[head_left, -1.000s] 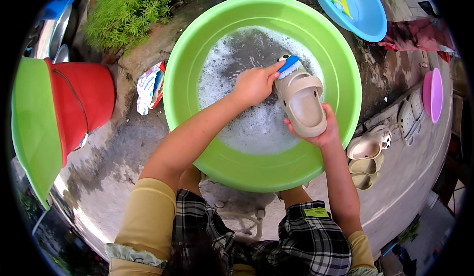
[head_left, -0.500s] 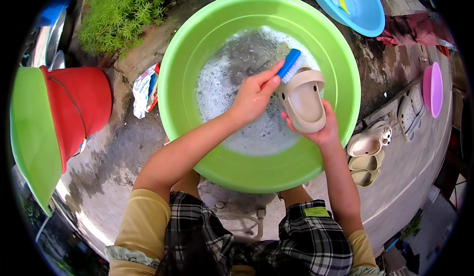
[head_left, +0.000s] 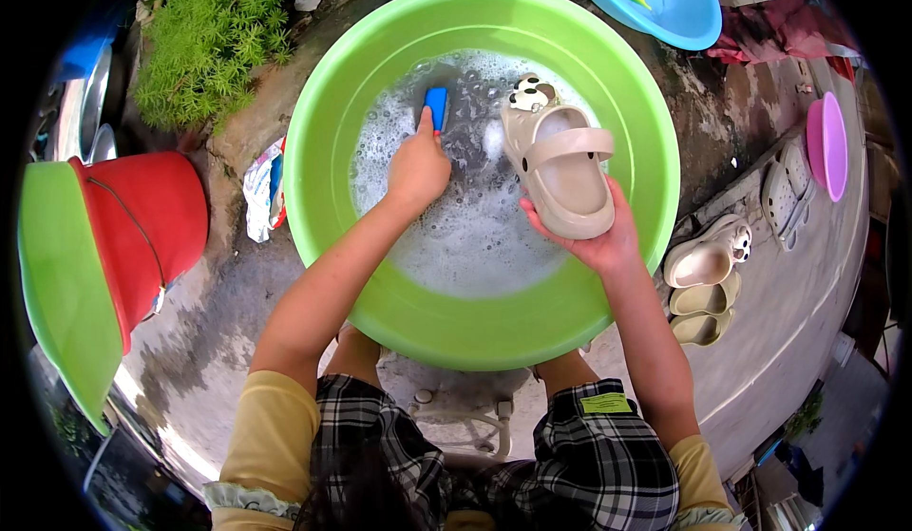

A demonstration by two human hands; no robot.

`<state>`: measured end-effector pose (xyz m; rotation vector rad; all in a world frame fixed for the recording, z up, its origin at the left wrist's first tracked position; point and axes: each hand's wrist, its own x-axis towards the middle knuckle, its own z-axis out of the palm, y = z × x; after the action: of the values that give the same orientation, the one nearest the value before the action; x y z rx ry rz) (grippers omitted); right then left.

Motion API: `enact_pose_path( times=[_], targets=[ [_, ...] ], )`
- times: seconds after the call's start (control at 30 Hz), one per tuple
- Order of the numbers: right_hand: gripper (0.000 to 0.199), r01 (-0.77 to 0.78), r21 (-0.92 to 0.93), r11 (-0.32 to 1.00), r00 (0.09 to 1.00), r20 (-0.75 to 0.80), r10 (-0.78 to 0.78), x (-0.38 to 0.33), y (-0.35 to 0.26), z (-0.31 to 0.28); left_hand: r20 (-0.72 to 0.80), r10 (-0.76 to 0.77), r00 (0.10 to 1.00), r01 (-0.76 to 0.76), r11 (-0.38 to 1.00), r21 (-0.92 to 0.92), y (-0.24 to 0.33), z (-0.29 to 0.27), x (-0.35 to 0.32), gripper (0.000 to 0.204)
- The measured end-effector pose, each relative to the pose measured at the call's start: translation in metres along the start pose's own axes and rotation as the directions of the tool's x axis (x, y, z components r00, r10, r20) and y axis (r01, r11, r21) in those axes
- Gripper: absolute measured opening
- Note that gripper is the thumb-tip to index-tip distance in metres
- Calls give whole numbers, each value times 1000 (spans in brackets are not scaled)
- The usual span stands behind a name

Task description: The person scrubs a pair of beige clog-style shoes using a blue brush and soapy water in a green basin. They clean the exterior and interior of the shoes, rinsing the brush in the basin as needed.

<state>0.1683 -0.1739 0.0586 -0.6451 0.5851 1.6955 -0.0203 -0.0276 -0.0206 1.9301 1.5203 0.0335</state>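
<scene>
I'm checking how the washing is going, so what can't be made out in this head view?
- Blue brush: the bristle end, hidden by the left hand and foam.
- Beige clog: the sole and heel, covered by the right hand.
- Green basin: the bottom, hidden under suds.
- Red bucket: its inside, turned away.

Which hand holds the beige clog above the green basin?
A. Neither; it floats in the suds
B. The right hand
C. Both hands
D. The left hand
B: the right hand grips the beige clog, while the left hand holds a blue brush.
</scene>
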Motion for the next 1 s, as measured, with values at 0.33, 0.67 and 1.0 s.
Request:
enact_pose_path(
  times=[0.33,0.67,1.0],
  targets=[
    [52,149,-79,986,989,1,-150,10,7,30,548,137,825,143,888,-437,74,-119,-81,23],
    [50,198,-175,964,980,34,-195,23,26,22,296,515,805,-406,841,-359,78,-82,-71,36],
    [47,146,-183,972,986,-47,-157,25,28,26,186,487,853,-518,830,205,88,-59,-46,29]
  ],
)
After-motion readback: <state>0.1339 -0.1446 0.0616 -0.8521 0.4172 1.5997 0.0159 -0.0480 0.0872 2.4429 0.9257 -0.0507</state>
